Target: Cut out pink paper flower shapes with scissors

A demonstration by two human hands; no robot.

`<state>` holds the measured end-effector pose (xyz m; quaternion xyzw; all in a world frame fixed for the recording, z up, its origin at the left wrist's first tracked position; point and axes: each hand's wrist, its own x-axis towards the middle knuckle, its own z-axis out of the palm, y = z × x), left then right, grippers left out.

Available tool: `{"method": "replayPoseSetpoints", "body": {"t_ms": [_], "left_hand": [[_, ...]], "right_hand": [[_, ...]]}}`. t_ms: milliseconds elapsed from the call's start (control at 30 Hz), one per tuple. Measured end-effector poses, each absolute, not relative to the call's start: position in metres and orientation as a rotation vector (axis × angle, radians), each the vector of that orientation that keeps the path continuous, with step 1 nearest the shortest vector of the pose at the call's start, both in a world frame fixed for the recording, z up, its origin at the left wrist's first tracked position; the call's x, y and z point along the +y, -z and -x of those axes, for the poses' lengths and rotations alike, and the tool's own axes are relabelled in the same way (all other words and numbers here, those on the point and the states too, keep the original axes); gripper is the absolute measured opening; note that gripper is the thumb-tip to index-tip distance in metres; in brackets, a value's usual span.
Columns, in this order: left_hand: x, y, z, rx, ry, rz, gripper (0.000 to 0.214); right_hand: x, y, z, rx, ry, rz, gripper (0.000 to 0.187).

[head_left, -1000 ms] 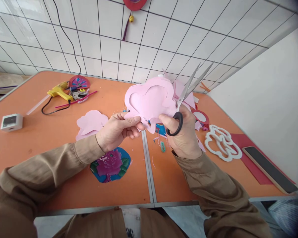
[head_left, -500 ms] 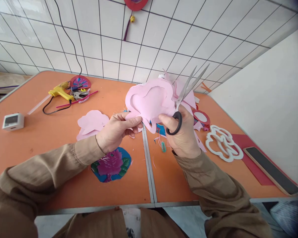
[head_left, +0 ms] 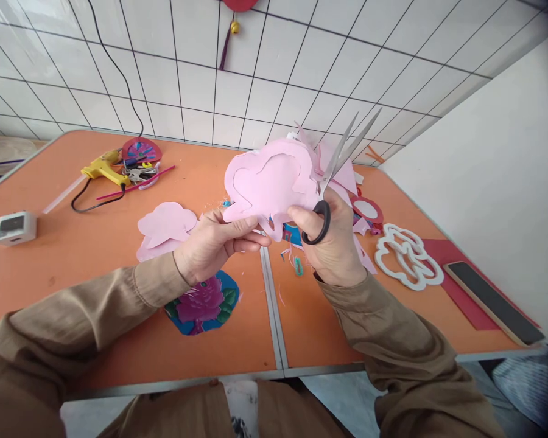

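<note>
Above the middle of the table, a pink cloud-shaped cutout (head_left: 274, 182) is held up, with a smaller curved outline in its face. My left hand (head_left: 219, 240) pinches its lower left edge between thumb and fingers. My right hand (head_left: 335, 243) grips scissors (head_left: 325, 193) by their black handles, and its thumb presses the cutout's lower right edge. The blades point up and away, slightly apart, beside the cutout. More pink cloud shapes (head_left: 168, 222) lie left of my left hand. Below it is a round blue fabric piece with a magenta flower (head_left: 205, 304).
A yellow glue gun (head_left: 104, 169), keys (head_left: 139, 174) and a small white box (head_left: 16, 227) are on the left. White cloud outlines (head_left: 408, 258), red sheets (head_left: 470, 304) and a dark phone-like slab (head_left: 495, 301) lie right. Pink scraps (head_left: 340, 167) sit behind my right hand.
The cutout and both hands have shifted slightly in view, along with the whole scene. My left fingers now stretch further right beneath the cutout's lower edge. My grip on the scissors is the same.
</note>
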<state>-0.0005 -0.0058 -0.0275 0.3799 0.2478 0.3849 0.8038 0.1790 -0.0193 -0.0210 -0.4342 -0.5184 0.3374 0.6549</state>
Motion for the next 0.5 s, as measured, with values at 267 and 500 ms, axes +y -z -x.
{"method": "replayPoseSetpoints", "body": {"t_ms": [267,500], "left_hand": [[-0.0076,0.0255,-0.0022,0.587,-0.846,-0.805,0.018],[-0.0086,0.0265,-0.0035,0.58,-0.846,-0.798,0.022]], "right_hand": [[-0.0207,0.0208,-0.1786,-1.187,-0.764,0.998,0.016],[-0.0218,0.0206,-0.1793,-1.201,-0.727,1.031,0.013]]}}
